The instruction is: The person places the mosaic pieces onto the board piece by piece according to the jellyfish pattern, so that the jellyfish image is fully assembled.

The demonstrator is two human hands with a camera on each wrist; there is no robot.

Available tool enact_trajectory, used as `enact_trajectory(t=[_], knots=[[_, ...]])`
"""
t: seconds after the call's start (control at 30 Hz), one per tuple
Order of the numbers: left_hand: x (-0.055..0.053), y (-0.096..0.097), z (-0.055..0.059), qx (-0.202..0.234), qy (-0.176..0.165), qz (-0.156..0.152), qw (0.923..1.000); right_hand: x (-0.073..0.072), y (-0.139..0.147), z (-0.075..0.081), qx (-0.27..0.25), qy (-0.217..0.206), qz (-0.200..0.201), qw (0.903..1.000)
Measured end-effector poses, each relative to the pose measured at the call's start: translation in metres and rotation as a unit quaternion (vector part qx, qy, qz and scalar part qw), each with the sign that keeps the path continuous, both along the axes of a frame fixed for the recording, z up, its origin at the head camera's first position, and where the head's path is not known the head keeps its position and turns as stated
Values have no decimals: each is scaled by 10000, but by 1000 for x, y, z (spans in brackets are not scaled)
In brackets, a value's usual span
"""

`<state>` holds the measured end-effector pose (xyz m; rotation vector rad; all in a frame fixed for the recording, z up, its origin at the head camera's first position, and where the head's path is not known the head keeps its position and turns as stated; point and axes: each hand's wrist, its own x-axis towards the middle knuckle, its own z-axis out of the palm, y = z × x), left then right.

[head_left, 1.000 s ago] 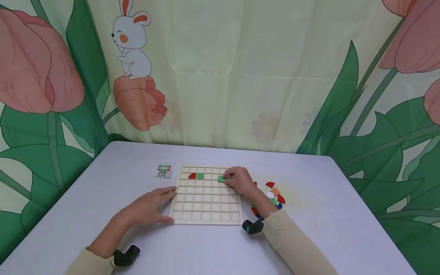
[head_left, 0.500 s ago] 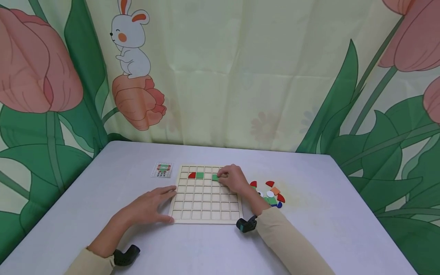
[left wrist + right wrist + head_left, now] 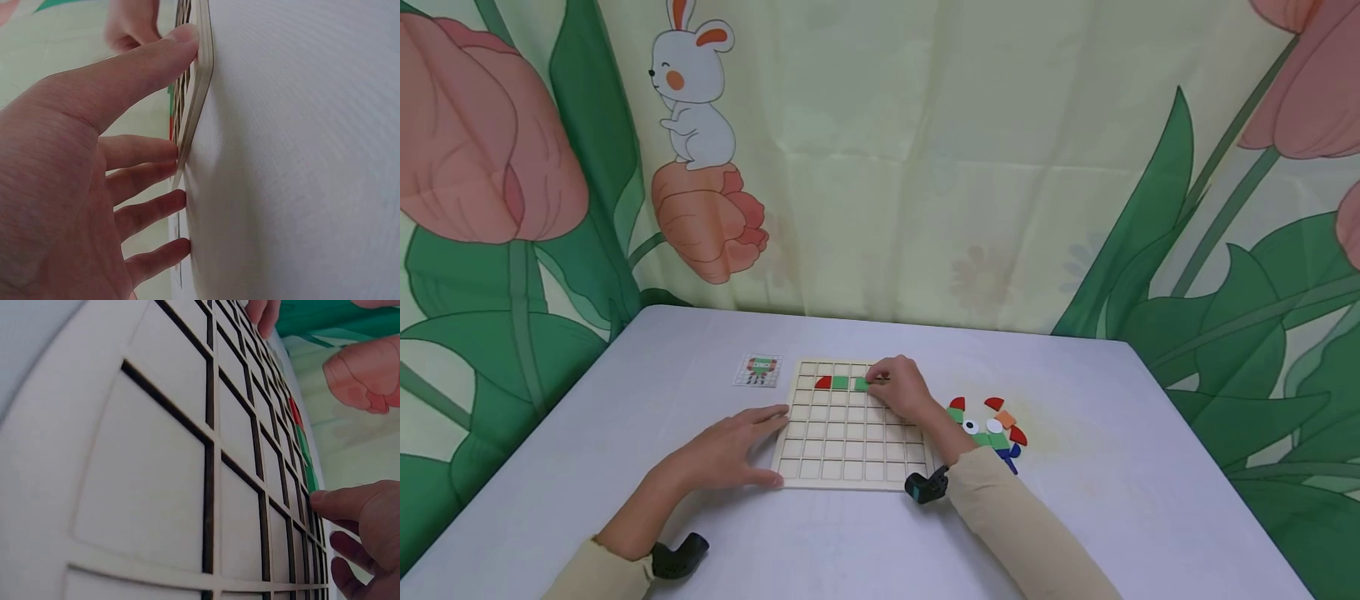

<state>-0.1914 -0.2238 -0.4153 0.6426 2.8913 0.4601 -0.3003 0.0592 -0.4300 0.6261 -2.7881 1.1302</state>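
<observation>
The wooden grid board [image 3: 835, 450] lies flat in the middle of the table. In its upper rows sit a red quarter-circle tile [image 3: 823, 382] and a green square [image 3: 840, 382] side by side. My right hand [image 3: 901, 390] pinches another green square tile [image 3: 861, 384] over the same row, just right of the first green one; in the right wrist view the thumb [image 3: 325, 499] meets its edge. My left hand [image 3: 730, 450] rests spread against the board's left side, thumb near the front corner. The left wrist view shows its fingertips [image 3: 169, 150] along the board's edge.
Right of the board lies a loose cluster of pieces: red quarter-circles [image 3: 1018, 436], an orange square [image 3: 1005, 419], white discs [image 3: 994, 426], green squares and blue pieces [image 3: 1015, 451]. A small pattern card [image 3: 757, 371] lies left of the board's far corner. A printed curtain hangs behind the table.
My right hand has moved left across the board with the green square tile, bringing it close beside the first green one. My left hand has stayed at the board's edge.
</observation>
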Motion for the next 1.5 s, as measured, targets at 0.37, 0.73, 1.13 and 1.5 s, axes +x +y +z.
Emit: enact_trajectory(t=[0.37, 0.73, 1.13, 1.5], knots=[[-1, 3, 1, 29, -35, 12, 10000, -1, -8, 9, 154, -142, -2, 9998], [1, 1, 0, 60, -78, 57, 9999, 0, 9, 3, -1, -415, 63, 9991], [2, 1, 1, 65, 9, -21, 10000, 16, 29, 13, -35, -458, -318, 9984], [1, 0, 0, 75, 82, -79, 9999, 22, 56, 12, 17, -580, -436, 9974]])
